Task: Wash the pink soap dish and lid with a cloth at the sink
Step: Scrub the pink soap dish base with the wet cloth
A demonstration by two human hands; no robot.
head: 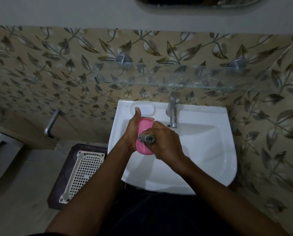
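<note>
A pink soap dish piece (144, 127) is held lengthwise over the left part of the white sink (202, 150). My left hand (131, 132) grips it from the left side, thumb pointing up toward the wall. My right hand (164, 142) presses a bunched grey striped cloth (146, 137) against the pink surface near its lower half. I cannot tell whether the pink piece is the dish or the lid; no second pink piece shows.
A chrome tap (173, 111) stands at the sink's back, with no water visible. A glass shelf (167, 77) juts from the leaf-patterned wall above. A white perforated basket (82, 172) lies on a dark stool to the left. A pipe (51, 124) sticks out further left.
</note>
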